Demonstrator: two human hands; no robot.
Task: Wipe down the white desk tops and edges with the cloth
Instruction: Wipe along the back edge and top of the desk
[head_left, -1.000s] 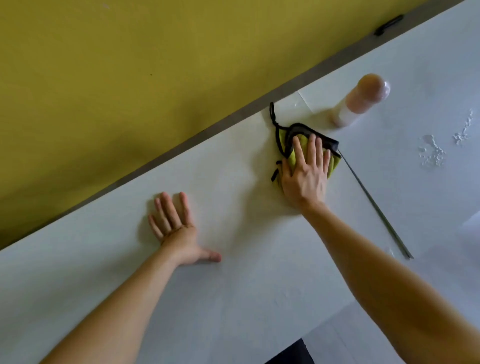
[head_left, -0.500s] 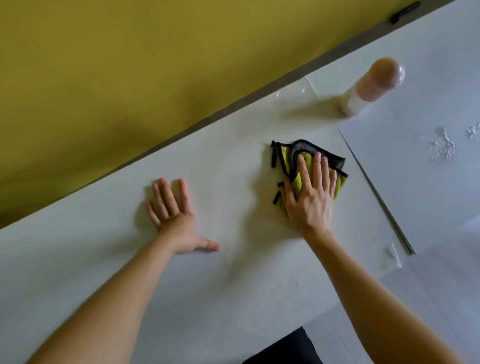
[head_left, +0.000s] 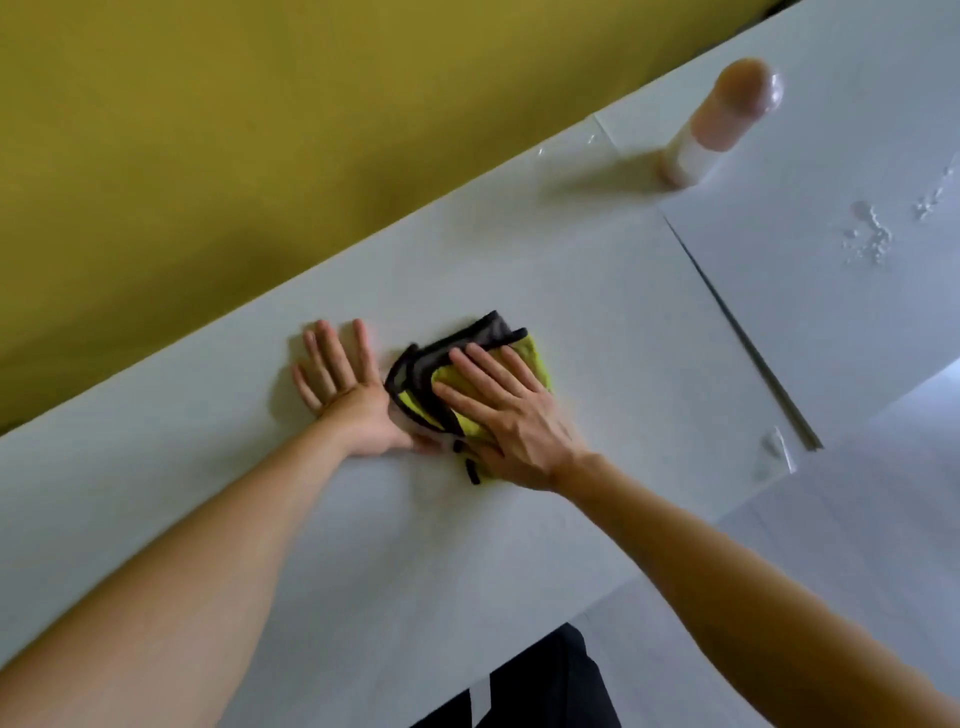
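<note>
A yellow-green cloth with black and grey trim lies bunched on the white desk top. My right hand presses flat on the cloth, fingers spread and pointing up-left. My left hand rests flat on the desk just left of the cloth, fingers apart, its thumb side touching the cloth's edge. The cloth's near part is hidden under my right palm.
A pale peach bottle stands at the back right beside the seam to a second desk. Water droplets lie on that second desk. A yellow wall runs along the far edge. The near edge drops off at the lower right.
My right hand has slid the cloth left and toward me, from near the bottle and seam to right beside my left hand. The left hand has stayed flat in place.
</note>
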